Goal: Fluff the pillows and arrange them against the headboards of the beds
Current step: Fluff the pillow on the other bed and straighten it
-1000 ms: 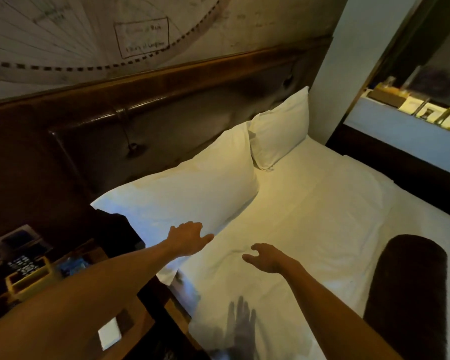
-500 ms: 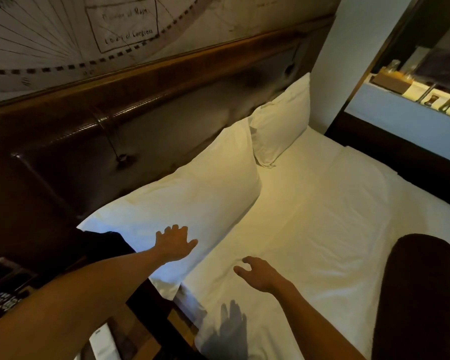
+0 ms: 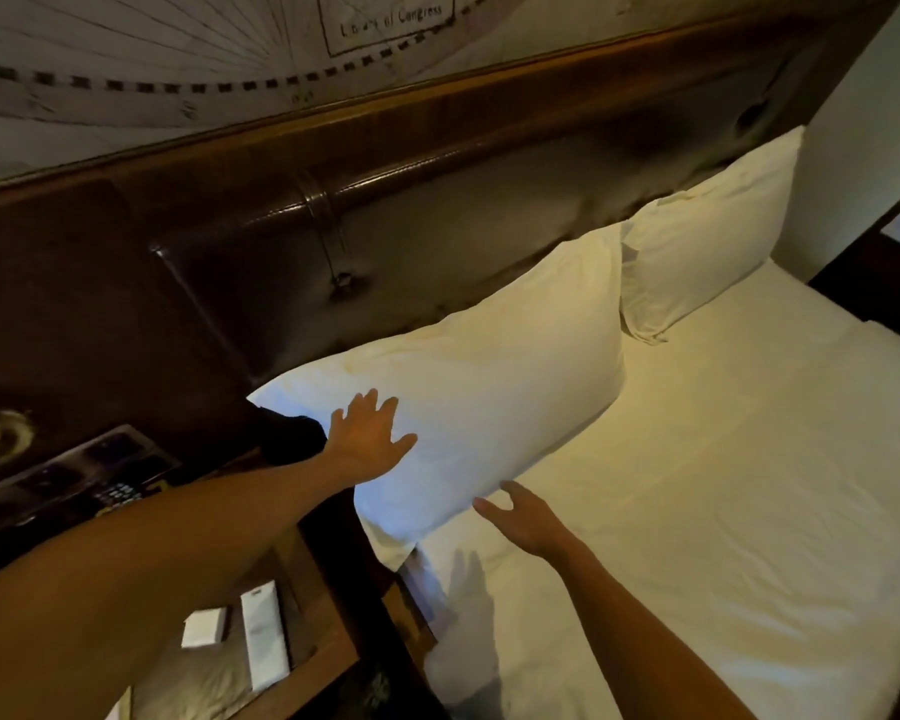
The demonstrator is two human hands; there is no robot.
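Nearest the camera, 2 bare forearms reach out from the lower edge toward the head of the bed [image 3: 723, 511]. Low on the left, a wooden bedside tabletop [image 3: 313, 652] carries 2 small white packets [image 3: 263, 639] and, further back, a dark tray [image 3: 79, 475] whose contents are too dim to read. The right hand [image 3: 523, 517] hangs with its fingers spread and slightly curled just beside the lower front corner of the near pillow [image 3: 489, 397], close to touching it, though contact cannot be confirmed; its shadow falls on the white sheet below. The left hand [image 3: 367, 439] lies flat on the pillow's left end, fingers splayed, pressing rather than gripping. Neither hand is clamped on anything. That pillow leans lengthwise against the padded brown headboard [image 3: 411, 252], tilted back with its lower edge on the mattress. The step in hand looks like settling or plumping this pillow in place. The next move probably calls for the right hand to close in on the corner so both hands can squeeze or pat the filling evenly without dragging the pillow off the headboard. Beyond it, a 2nd pillow [image 3: 707, 236] stands propped in the far corner, its near edge touching the 1st and already seeming placed. Above the headboard, a map-like print [image 3: 178, 59] covers the wall.
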